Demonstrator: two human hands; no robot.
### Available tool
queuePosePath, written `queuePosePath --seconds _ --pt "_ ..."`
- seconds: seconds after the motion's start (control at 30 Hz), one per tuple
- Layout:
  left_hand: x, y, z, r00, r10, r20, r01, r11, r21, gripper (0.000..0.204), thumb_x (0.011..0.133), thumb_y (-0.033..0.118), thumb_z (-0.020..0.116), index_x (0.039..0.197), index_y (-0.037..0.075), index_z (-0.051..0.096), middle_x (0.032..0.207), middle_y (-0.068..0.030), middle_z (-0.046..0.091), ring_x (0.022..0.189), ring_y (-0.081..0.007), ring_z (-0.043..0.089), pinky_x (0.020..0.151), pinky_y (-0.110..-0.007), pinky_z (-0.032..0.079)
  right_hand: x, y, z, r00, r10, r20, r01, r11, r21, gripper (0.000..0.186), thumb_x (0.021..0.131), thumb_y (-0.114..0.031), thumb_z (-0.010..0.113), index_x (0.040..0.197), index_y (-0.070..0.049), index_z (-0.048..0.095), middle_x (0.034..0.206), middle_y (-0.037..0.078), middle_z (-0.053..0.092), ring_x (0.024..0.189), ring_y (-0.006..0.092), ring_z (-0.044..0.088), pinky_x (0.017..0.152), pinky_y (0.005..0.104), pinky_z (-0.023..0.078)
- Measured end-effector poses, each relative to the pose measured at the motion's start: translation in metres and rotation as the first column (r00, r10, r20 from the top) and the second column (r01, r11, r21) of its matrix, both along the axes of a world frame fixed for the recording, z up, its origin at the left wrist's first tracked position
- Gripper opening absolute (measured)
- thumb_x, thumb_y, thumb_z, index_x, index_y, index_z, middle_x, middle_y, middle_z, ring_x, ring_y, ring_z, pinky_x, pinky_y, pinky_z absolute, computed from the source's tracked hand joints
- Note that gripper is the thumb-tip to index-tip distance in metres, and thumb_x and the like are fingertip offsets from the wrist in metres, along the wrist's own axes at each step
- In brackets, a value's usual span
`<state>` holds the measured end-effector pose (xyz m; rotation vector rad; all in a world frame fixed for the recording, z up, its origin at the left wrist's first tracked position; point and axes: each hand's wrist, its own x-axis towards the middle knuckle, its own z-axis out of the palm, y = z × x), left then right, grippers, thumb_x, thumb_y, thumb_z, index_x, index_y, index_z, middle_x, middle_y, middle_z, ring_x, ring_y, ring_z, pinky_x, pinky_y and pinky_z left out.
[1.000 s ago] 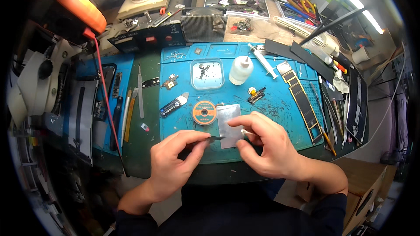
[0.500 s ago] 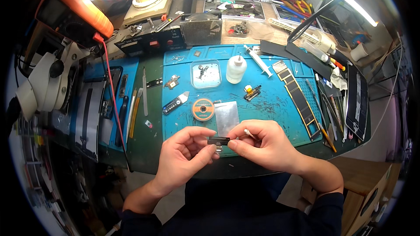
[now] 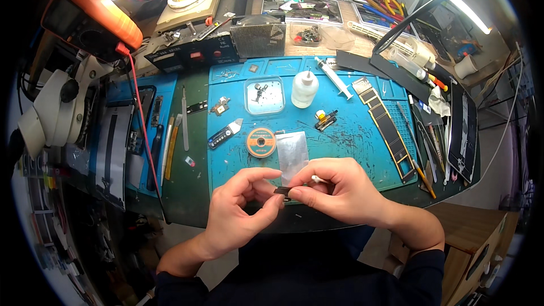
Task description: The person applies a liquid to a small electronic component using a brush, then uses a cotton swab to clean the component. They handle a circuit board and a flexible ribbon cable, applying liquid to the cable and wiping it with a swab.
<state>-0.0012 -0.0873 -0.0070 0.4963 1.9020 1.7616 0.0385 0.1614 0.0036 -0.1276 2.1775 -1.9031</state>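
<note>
Near the mat's front edge my right hand (image 3: 334, 190) pinches a small dark electronic part (image 3: 281, 191) between thumb and index finger. A white-tipped swab (image 3: 319, 179) is also tucked between the fingers of that hand. My left hand (image 3: 243, 201) is curled at the part's left end, its thumb against it and its index finger lifted away; the contact behind is partly hidden. Just beyond the hands lie a silvery flat bag (image 3: 293, 152) and an orange-labelled solder wire spool (image 3: 261, 142) on the blue work mat (image 3: 351, 136).
A white dropper bottle (image 3: 305, 92), a clear square dish (image 3: 264, 102) and a syringe (image 3: 334, 77) stand or lie farther back. A long circuit board strip (image 3: 385, 127) lies at right beside several tools. At left are a knife (image 3: 225, 134) and an orange multimeter (image 3: 93, 20).
The dark part has turned and tilted, showing less of its length. My left index finger has lifted away from it, and the view has shifted slightly.
</note>
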Motion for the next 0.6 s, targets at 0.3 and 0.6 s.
queuePosePath --seconds 0.3,0.6 --pt "0.000 -0.008 -0.007 0.947 -0.018 -0.321 0.034 0.998 0.043 0.026 0.097 -0.007 0.084 0.122 0.000 0.082 0.115 -0.0137 0.083 0.101 -0.0224 0.083 0.084 -0.032 0.067 -0.001 -0.002 0.001 0.929 0.020 -0.371 0.043 0.986 0.162 0.013 0.095 -0.013 0.091 0.101 -0.007 0.081 0.086 0.007 0.071 0.065 0.0192 0.065 0.056 0.0343 0.049" --pt "-0.014 -0.010 -0.011 0.423 -0.201 -0.884 -0.145 0.948 -0.284 0.038 0.078 -0.006 0.081 0.116 -0.010 0.081 0.123 -0.0213 0.078 0.105 -0.0353 0.080 0.086 -0.038 0.068 -0.006 0.017 -0.007 0.861 -0.035 -0.507 0.275 0.871 0.407 0.012 0.094 -0.012 0.091 0.093 -0.006 0.081 0.075 0.007 0.065 0.062 0.0237 0.064 0.053 0.0365 0.049"
